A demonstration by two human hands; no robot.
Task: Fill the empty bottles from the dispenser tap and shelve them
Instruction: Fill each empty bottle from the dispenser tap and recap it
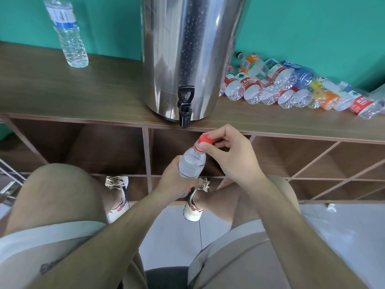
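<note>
My left hand [173,180] grips the body of a clear plastic bottle [190,163], held tilted in front of the shelf, below the tap. My right hand [227,152] pinches its red cap [205,139] between thumb and fingers at the bottle's neck. The steel dispenser [191,53] stands on the wooden shelf top [83,90], its black tap [185,106] hanging over the front edge just above the cap. A pile of several empty bottles [291,86] lies to the right of the dispenser.
A clear bottle with a blue label [67,32] stands upright at the far left of the shelf top. Open wooden cubbies [108,149] sit below the top. My knees and shoes are close to the shelf front.
</note>
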